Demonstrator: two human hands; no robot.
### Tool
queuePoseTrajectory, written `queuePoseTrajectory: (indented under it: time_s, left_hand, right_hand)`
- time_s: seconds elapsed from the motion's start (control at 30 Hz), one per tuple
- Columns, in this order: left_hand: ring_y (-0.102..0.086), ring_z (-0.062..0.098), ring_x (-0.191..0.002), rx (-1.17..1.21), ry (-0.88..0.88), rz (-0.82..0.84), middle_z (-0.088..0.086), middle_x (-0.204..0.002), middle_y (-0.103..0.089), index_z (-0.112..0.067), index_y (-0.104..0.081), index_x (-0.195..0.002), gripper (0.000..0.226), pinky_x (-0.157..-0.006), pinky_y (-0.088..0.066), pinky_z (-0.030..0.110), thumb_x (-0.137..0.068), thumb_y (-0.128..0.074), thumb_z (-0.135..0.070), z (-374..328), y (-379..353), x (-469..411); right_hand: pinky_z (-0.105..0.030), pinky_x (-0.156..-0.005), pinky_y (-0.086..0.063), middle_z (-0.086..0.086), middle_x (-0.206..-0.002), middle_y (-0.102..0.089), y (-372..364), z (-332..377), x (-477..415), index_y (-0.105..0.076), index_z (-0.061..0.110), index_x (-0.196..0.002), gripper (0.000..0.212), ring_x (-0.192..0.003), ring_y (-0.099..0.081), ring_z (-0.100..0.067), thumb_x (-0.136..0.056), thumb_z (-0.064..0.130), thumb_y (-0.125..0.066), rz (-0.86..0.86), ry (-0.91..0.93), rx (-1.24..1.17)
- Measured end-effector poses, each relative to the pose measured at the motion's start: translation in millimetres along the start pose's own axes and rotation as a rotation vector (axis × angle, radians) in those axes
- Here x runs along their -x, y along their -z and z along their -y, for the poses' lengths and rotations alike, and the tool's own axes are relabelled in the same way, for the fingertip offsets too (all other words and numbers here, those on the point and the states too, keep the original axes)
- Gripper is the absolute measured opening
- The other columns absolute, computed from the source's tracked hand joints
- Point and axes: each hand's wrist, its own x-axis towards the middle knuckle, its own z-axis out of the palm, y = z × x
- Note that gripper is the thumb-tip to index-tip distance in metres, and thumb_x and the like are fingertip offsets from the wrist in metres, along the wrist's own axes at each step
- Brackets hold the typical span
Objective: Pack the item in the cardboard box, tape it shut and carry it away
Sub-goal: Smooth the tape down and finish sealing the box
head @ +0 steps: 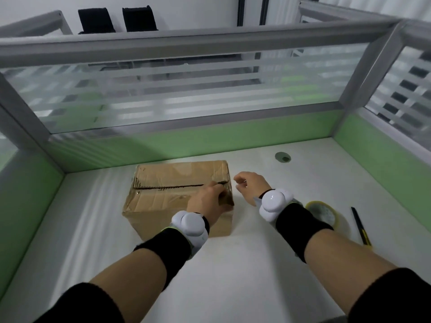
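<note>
A brown cardboard box [163,194] stands on the white desk, its top flaps folded down with a dark seam running along the middle. My left hand [210,201] rests on the box's right end, fingers curled over the near flap by the seam. My right hand [249,185] hovers just right of the box, fingers loosely bent and holding nothing. A roll of clear tape [323,212] lies flat on the desk behind my right wrist, partly hidden by it. The packed item is not visible.
A black and yellow utility knife [360,226] lies right of the tape roll. A round cable hole [282,157] sits in the desk [233,264] behind the box. Green and frosted-glass partitions [186,101] wall the desk at back, left and right.
</note>
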Motion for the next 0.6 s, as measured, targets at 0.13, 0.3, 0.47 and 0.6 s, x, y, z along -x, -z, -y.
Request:
queuePoseTrajectory:
  time_s: [0.13, 0.3, 0.47, 0.6]
  left_hand:
    - [-0.054, 0.025, -0.099, 0.03, -0.018, 0.012, -0.001, -0.117, -0.052, -0.021, -0.057, -0.109, 0.042, -0.082, -0.049, 0.037, -0.073, -0.072, -0.036, -4, -3, -9]
    - [-0.034, 0.022, -0.131, -0.132, -0.143, 0.084, -0.002, -0.144, -0.033, -0.02, -0.032, -0.137, 0.081, -0.11, -0.028, 0.035, -0.071, -0.067, -0.052, 8, -1, -24]
    - [-0.004, 0.012, -0.145, -0.2, -0.192, 0.209, -0.004, -0.158, -0.004, -0.02, -0.006, -0.148, 0.086, -0.114, 0.001, 0.023, -0.083, -0.047, -0.06, 19, -9, -32]
    - [0.002, 0.008, -0.145, -0.224, -0.205, 0.22, -0.005, -0.158, 0.007, -0.02, 0.003, -0.147, 0.081, -0.109, 0.005, 0.018, -0.088, -0.036, -0.06, 21, -16, -31]
  right_hand:
    - [-0.029, -0.101, -0.042, -0.012, -0.127, -0.062, 3, -10, -8, -0.059, 0.008, -0.123, 0.033, -0.118, -0.056, -0.028, -0.091, 0.009, -0.05, -0.022, -0.017, -0.082]
    - [-0.034, -0.103, -0.043, -0.013, -0.127, -0.063, -1, -13, -16, -0.062, 0.006, -0.12, 0.031, -0.118, -0.056, -0.031, -0.092, 0.008, -0.048, -0.022, -0.004, -0.137]
    - [-0.035, -0.087, -0.05, -0.019, -0.107, -0.068, -18, -11, -25, -0.066, 0.001, -0.101, 0.028, -0.101, -0.061, -0.038, -0.091, 0.005, -0.04, -0.009, 0.027, -0.132]
    - [-0.027, -0.07, -0.038, -0.022, -0.103, -0.067, -28, -13, -31, -0.064, 0.0, -0.093, 0.028, -0.094, -0.06, -0.038, -0.092, 0.006, -0.038, 0.029, -0.004, -0.115]
